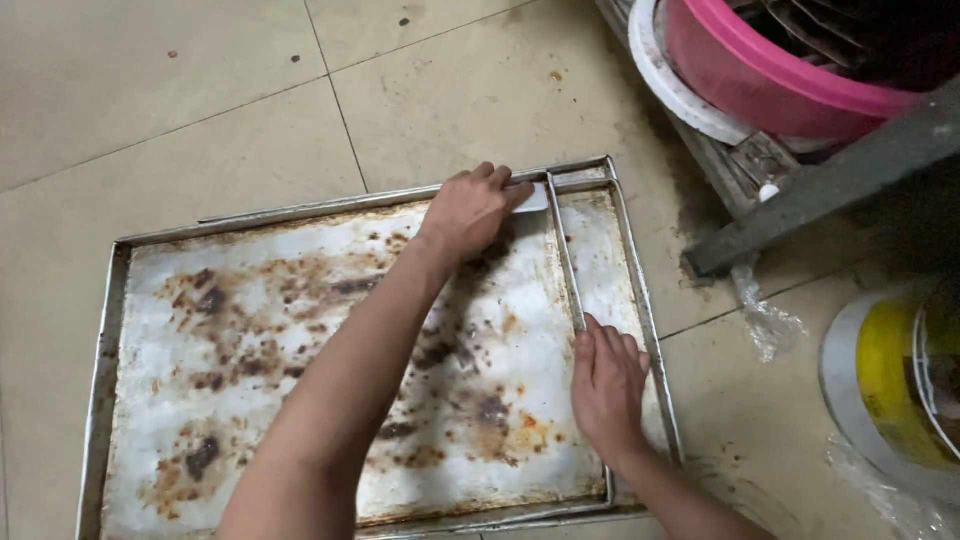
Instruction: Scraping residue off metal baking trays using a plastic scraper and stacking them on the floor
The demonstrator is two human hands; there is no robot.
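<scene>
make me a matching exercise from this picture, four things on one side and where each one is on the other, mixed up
Things:
1. left hand
2. right hand
3. pink basin
4. baking tray

Places:
A. top right corner of the view, beside a grey beam
B. flat on the tiled floor, its bottom stained brown
C. at the tray's far rim, holding a small white scraper
D. pressed on the thin metal divider bar near the tray's right side

Pairs: 1-C, 2-D, 3-A, 4-B

Dim, warm light — soft, slightly blurry
</scene>
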